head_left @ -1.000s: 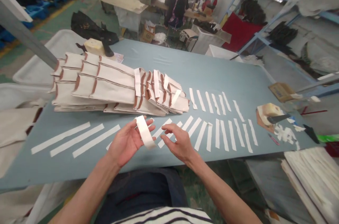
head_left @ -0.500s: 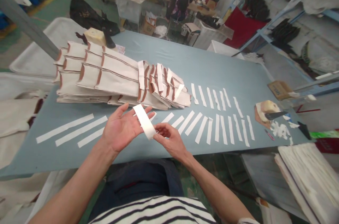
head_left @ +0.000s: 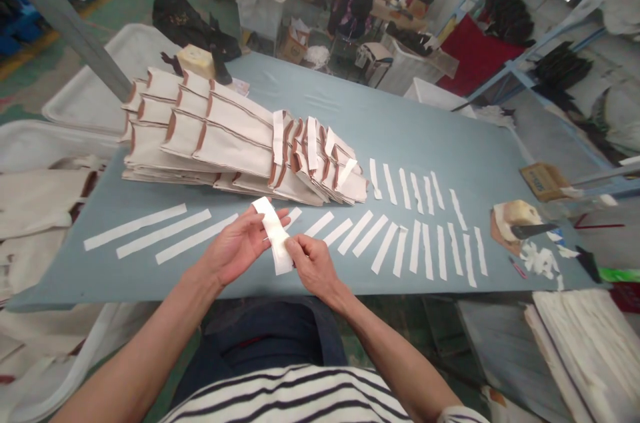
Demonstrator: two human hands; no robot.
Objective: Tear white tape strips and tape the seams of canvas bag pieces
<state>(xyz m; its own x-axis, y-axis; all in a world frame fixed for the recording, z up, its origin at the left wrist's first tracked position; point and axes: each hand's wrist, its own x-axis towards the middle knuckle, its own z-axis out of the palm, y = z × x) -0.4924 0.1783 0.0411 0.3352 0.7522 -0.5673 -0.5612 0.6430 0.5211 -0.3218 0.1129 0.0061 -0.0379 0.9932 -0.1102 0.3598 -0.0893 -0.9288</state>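
- Two bare hands meet around one white strip, held up above the near edge of a blue-grey table.
- Right hand: closed in a pinch, thumb on the strip's right side, towards its near end.
- Left hand: palm up, loosely curled, fingers passing behind the strip; whether its thumb grips, I cannot tell.
- The strip's long axis slants from its far-left end, by the left hand, to its near-right end; the right hand is nearer that lower end.
- Loose strips lie spaced out on the tabletop to either side.
- Stacked cream fabric pieces with brown edges sit just beyond the left hand; bare tabletop stretches behind and right of them.
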